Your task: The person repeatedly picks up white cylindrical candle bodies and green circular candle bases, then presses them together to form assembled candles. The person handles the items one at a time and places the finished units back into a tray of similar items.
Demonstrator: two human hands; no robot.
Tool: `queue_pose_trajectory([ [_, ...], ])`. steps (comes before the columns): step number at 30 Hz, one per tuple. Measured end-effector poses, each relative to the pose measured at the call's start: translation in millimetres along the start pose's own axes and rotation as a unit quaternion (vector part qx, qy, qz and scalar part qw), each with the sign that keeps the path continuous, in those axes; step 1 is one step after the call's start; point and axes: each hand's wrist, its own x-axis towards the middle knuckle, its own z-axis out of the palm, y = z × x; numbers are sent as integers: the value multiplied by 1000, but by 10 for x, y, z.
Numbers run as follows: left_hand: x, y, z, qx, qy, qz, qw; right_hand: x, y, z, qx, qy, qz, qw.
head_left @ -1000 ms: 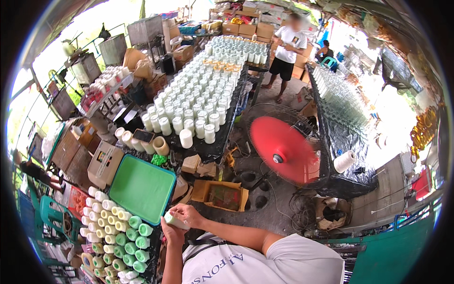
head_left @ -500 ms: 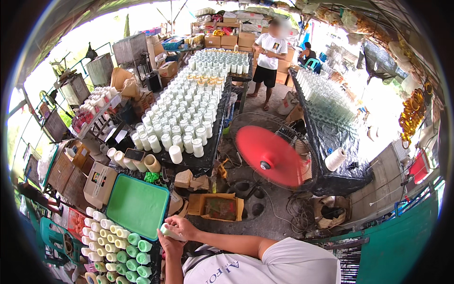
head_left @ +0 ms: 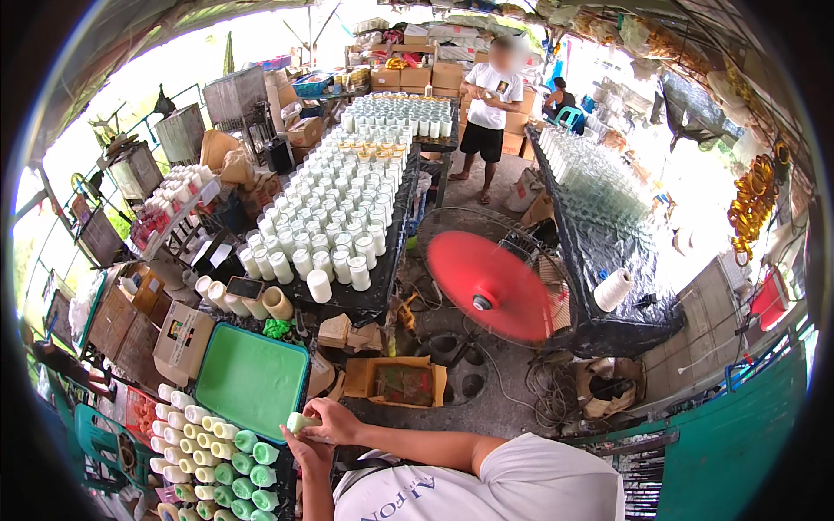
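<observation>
Between my two hands is a short, pale whitish-green candle (head_left: 301,423), its rounded end pointing up and left. My left hand (head_left: 307,450) cups it from below, fingers closed around its lower part. From the right, my right hand (head_left: 335,424) grips its side with bent fingers. Just beyond them lies a shallow green tray (head_left: 248,373) with a dark blue-green rim. To the left of my hands stand close rows of green candles (head_left: 243,464), pale yellow candles (head_left: 206,456) and white candles (head_left: 168,427).
A long black-covered table (head_left: 347,300) bears many white candles in glasses. Right of it spins a large red fan (head_left: 488,286). A cardboard box (head_left: 404,382) sits on the floor. On the right table (head_left: 599,252) are clear glasses and a white cone of string (head_left: 613,290). Another person (head_left: 492,104) stands behind.
The candle has turned in my hands, and its end now points more up and left. Both hands have shifted slightly left. The view has moved a little.
</observation>
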Motion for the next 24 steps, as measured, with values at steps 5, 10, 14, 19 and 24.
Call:
queue_pose_trajectory([
  [5, 4, -69, -35, -1, 56, -4, 998, 49, 148, 55, -25, -32, -56, 998],
  [10, 28, -58, -127, 15, 49, -26, 998, 10, 169, 73, -15, -15, -52, 998],
  [14, 104, -82, -257, 17, 34, -11, 999, -19, 98, 68, 85, 4, -22, 996],
  [19, 30, -59, -150, 14, 36, -11, 999, -29, 161, 49, 20, 12, -55, 998],
  [24, 82, -86, -178, 8, 71, 2, 997, -13, 42, -38, -64, -33, 11, 997],
])
